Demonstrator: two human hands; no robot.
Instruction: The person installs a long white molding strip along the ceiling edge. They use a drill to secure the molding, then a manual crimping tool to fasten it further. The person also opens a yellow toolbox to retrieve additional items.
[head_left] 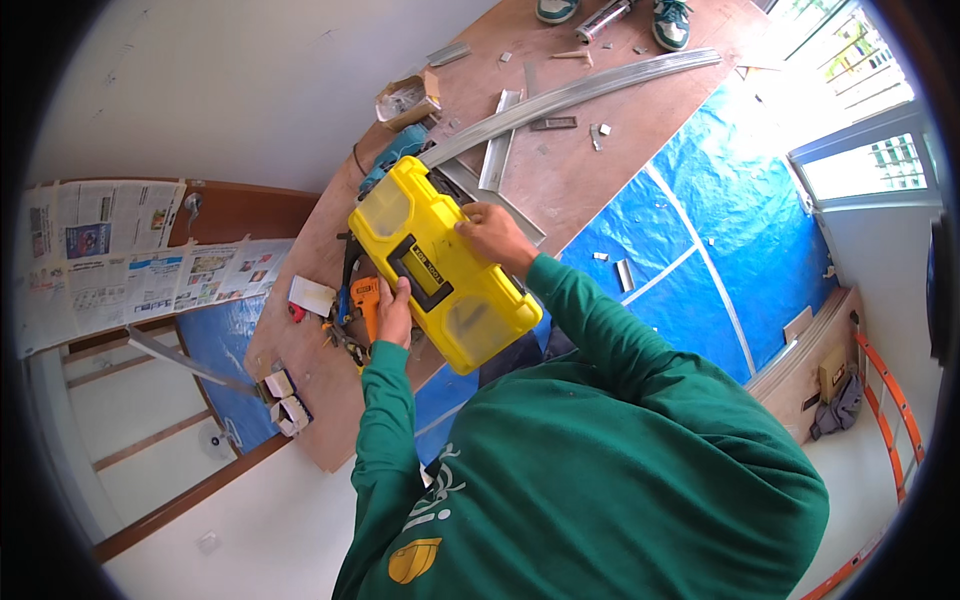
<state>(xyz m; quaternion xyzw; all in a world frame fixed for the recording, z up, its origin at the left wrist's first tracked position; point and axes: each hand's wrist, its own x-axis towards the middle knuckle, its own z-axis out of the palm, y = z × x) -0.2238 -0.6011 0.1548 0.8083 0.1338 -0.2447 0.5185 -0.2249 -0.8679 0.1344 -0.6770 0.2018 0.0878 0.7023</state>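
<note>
A yellow toolbox (420, 232) with a black handle and two clear lid windows lies tilted in front of me. My left hand (393, 314) grips its left edge near the handle, beside an orange tool (366, 300) lying on the board; its lower fingers are partly hidden. On the box's opposite side, my right hand (496, 236) has its fingers curled over the edge near a black latch. The lid is closed, so the contents stay hidden apart from blurred shapes behind the windows.
Long metal channels (570, 97) lie across the wooden board (640, 120). An open cardboard box (408, 100) and a teal power tool (400, 150) sit beyond the toolbox. Another person's shoes (671, 24) are at the far edge. Blue sheeting (720, 230) covers the floor; an orange ladder (888, 400) stands right.
</note>
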